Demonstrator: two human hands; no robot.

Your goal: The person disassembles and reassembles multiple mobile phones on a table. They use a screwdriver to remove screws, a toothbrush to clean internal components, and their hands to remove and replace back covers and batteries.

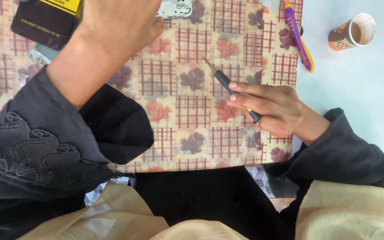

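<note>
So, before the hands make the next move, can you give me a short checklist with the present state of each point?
1. Right hand has a firm grip on the screwdriver: ok.
2. Screwdriver tip clear of the patterned cloth: cannot tell.
3. Left hand touches the grey part at the top edge: cannot tell, hand covers it.
4. Paper cup away from both hands: ok, but it lies on its side.
5. Purple toothbrush out of the way: ok.

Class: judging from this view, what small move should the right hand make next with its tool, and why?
Probably carry the black-handled screwdriver up toward the white phone frame at the far edge. The right hand holds it with the tip pointing that way over bare patterned cloth, while the left hand already reaches beside the frame.
</note>
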